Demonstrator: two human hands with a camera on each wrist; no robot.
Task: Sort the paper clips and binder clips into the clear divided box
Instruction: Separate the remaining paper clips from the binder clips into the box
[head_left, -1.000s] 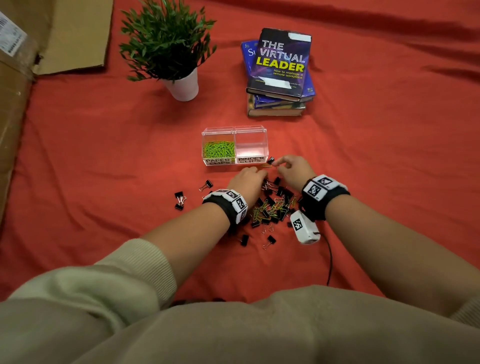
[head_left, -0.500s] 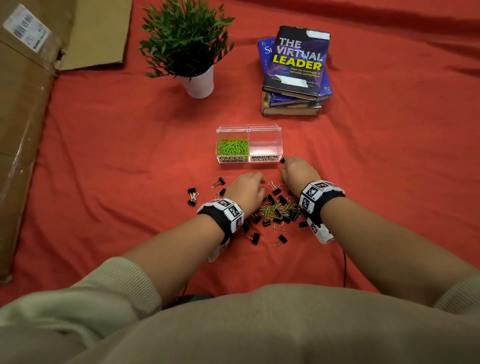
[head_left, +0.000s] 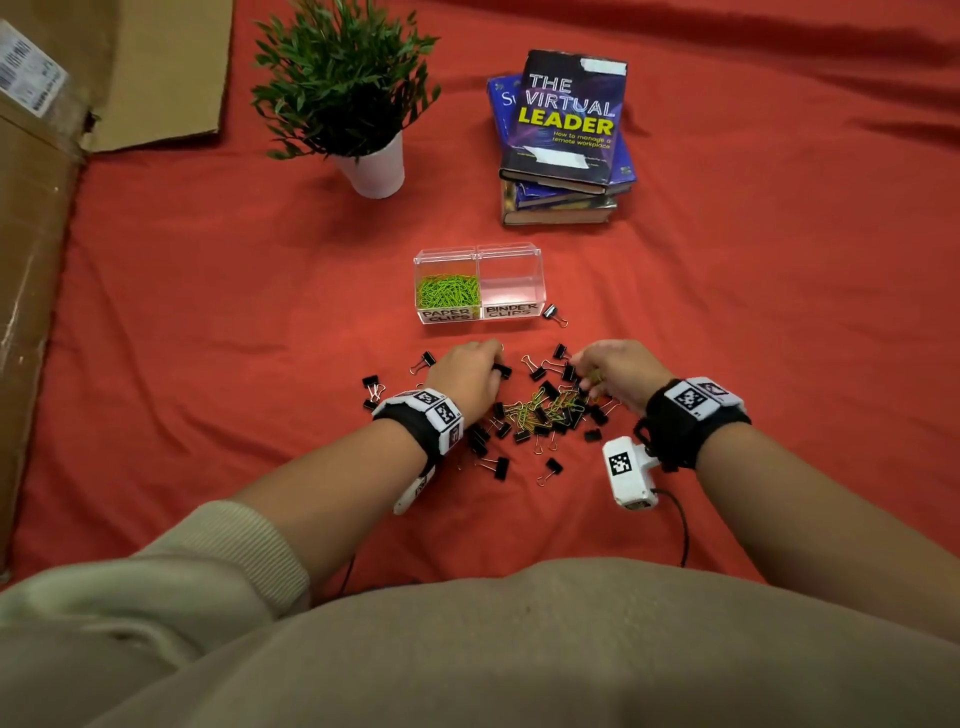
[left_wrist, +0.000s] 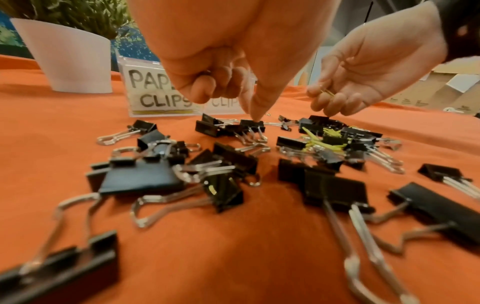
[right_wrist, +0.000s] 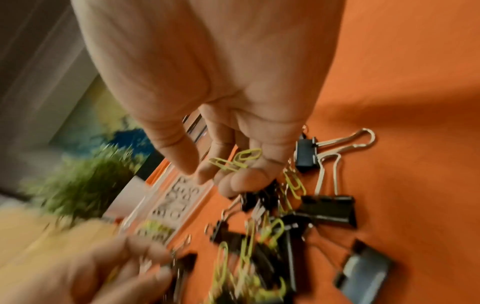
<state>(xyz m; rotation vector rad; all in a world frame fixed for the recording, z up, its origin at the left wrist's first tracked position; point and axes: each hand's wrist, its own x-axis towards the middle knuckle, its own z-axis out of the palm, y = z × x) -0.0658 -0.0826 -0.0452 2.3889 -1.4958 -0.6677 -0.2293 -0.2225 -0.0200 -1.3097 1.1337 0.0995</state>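
**Both hands at the clip pile, box just beyond**

The pile of black binder clips and green paper clips lies on the red cloth, between the two wrists and near the person's side of the box. The box is clear, with two compartments: the left one, labelled PAPER CLIPS, holds green paper clips; the right one, labelled BINDER CLIPS, shows none inside. One binder clip lies on the cloth just beside the right end of the box.

The right hand is above the right part of the pile, its fingers curled, and it holds two green paper clips against the fingers. The left hand is at the far left edge of the pile. Its fingers are curled in, and one finger points down and touches a binder clip on the cloth; it grips nothing that I can see.

More binder clips are scattered left of the left wrist. Behind the box stand a plant and a stack of books.
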